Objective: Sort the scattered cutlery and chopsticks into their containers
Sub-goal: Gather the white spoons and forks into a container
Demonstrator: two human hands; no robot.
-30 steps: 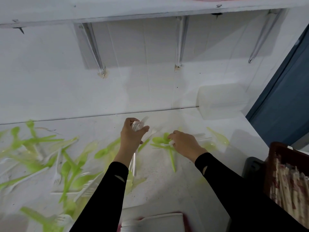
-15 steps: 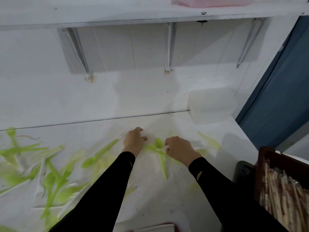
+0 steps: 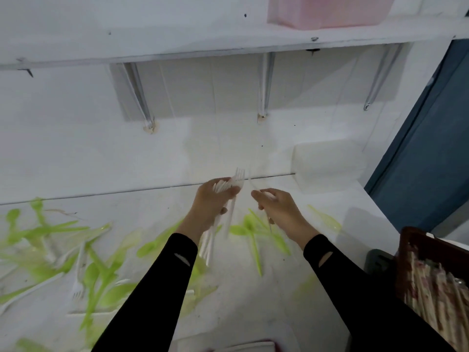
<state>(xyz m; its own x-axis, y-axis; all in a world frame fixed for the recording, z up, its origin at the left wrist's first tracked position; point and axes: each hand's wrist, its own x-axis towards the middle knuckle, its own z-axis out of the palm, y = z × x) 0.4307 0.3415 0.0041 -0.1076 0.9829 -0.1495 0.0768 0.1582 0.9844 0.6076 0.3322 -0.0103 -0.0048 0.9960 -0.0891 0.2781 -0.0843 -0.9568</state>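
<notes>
My left hand grips a bundle of white plastic forks, tines up near the wall, handles hanging below my wrist. Close to its right, my right hand pinches a single white fork, raised above the white counter. Green plastic spoons lie under and between the hands. More green cutlery and white forks are scattered over the left of the counter. A dark basket with wrapped chopsticks stands at the right edge.
A white box sits against the wall at the counter's back right. A shelf on metal brackets overhangs the wall, with a pink container on it. A blue panel bounds the right. A container rim shows at the bottom.
Both hands have risen off the counter. The left holds the fork bundle upright again, and the right has lifted a white fork out of the green spoons.
</notes>
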